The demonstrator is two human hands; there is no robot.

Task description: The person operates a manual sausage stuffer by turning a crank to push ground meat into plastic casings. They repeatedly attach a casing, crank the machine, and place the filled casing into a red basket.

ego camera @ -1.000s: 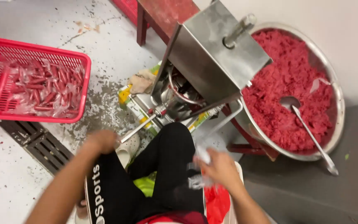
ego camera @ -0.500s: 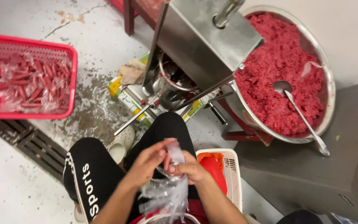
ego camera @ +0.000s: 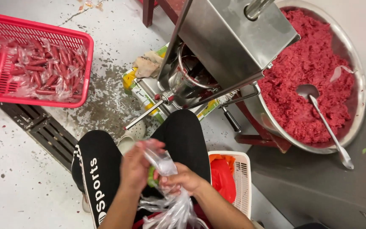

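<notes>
Your left hand (ego camera: 135, 166) and right hand (ego camera: 182, 179) are pinching a clear plastic bag (ego camera: 162, 163) over your lap, seemingly to pull it open. Its tail is running off the bottom edge, and something green between your fingers is staying unclear. Beyond your knees, a steel machine (ego camera: 229, 46) is standing beside a basin of red minced meat (ego camera: 306, 80).

Clear plastic bags (ego camera: 168, 199): thin, transparent, crumpled bunch over the lap, pinched between left hand (ego camera: 135, 166) and right hand (ego camera: 182, 179); loose ends trail down toward bottom edge.

Bagged sausages (ego camera: 37, 68): red links sealed in clear film, heaped inside red plastic basket (ego camera: 87, 55), upper left on the floor.

Flattened carton (ego camera: 137, 87): printed yellow, green and white, lying on the floor under the steel machine's (ego camera: 229, 40) frame, partly covered by it.

No signs or screens visible.
</notes>
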